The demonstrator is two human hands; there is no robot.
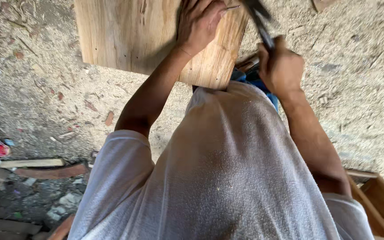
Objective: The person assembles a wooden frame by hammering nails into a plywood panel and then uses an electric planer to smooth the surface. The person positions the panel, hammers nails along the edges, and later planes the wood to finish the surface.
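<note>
your pale shirt [227,178], dusted with sawdust, is filling the nearest part of the view, with both bare arms reaching away from it. your right hand [281,66] is closing into a full fist around the handle of a hammer [259,20], whose dark, blurred shaft is running up toward the top edge just beside the board's right corner. your left hand [198,24] is lying farther out on the wooden board [130,35], fingers curled and pinching a thin nail [232,7] that is sticking out to the right. the board is resting flat on the sawdust-covered ground [356,102], its near edge just beyond your shirt. a wooden frame [381,200] is sitting at lower right.
</note>
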